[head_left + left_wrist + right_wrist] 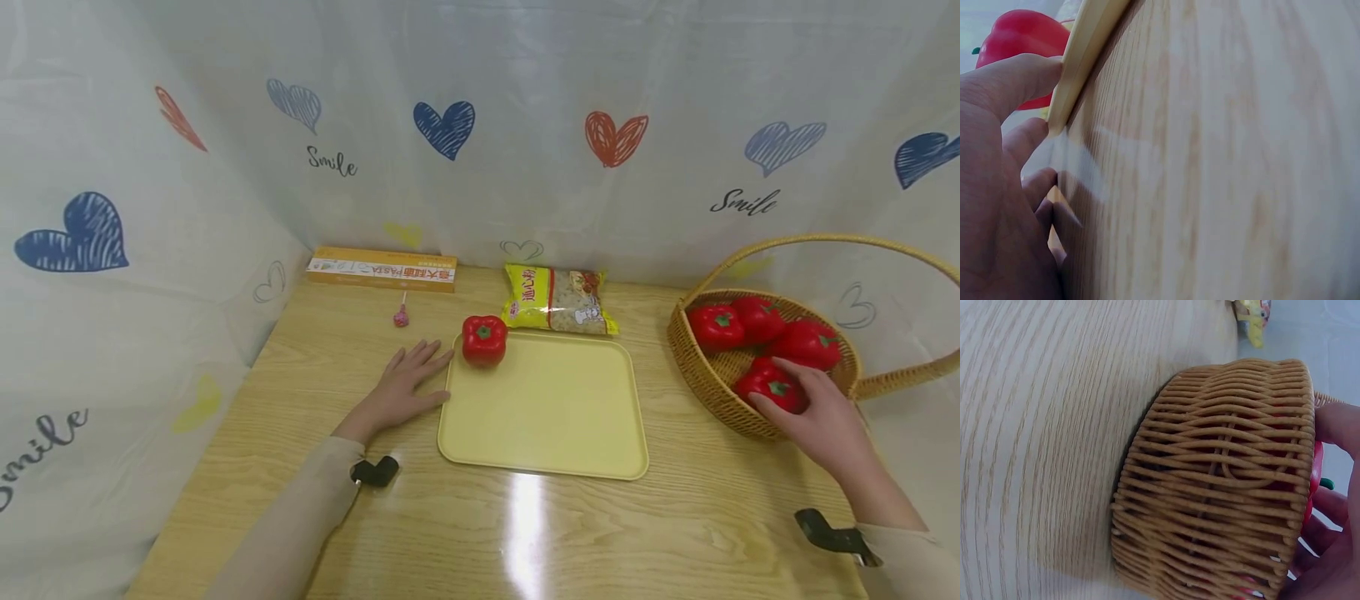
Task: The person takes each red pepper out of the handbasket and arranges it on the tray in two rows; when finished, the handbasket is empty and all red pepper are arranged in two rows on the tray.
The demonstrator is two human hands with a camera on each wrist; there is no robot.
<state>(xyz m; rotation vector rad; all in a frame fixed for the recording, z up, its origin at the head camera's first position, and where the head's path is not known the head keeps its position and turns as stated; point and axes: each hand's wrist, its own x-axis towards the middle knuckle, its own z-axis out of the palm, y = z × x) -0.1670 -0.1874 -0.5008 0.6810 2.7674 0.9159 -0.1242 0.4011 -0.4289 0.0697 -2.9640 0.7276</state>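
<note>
My right hand [823, 421] reaches over the near rim of a wicker basket [693, 367] and grips a red bell pepper [772, 385] with thumb and fingers. Behind it, several more red bell peppers [716, 327] lie inside the basket. In the right wrist view the woven side hides most of that pepper, and its green stem shows by the fingers. My left hand [405, 390] rests on the table with spread fingers, its tips at the left rim of a yellow tray [540, 408]. One red bell pepper [483, 342] stands in the tray's far left corner.
Behind the tray lies a yellow bag of pasta [561, 300]. A long pasta box [381, 268] sits at the back left, with a lollipop [401, 315] in front of it. The basket's tall handle [825, 240] arches over the right side. A printed curtain [525, 67] borders the table [450, 533].
</note>
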